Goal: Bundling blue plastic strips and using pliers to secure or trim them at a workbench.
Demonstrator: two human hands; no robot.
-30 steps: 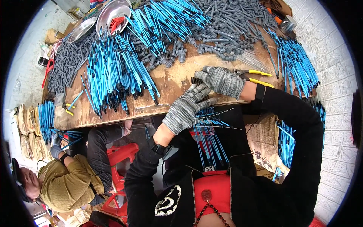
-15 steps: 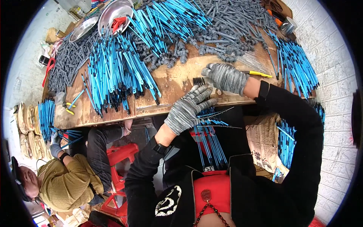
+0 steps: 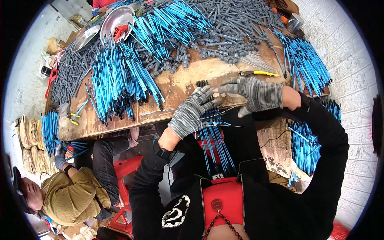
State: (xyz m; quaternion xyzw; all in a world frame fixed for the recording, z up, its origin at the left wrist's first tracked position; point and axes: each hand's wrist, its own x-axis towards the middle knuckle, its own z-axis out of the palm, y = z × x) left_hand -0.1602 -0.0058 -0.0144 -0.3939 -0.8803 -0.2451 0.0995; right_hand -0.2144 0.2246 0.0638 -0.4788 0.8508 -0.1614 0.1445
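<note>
Whether my left hand (image 3: 191, 113) pinches I cannot tell remotely, but black pieces (image 3: 202, 83) sit past its fingertips at one o'clock, and a careless sweep of my splayed right hand (image 3: 258, 94) at two could snag the thin rods (image 3: 234, 126) jutting at four

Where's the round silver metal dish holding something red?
In the head view, the round silver metal dish is at upper left, beyond a pile of thin blue rods and right of another silver metal dish.
</note>
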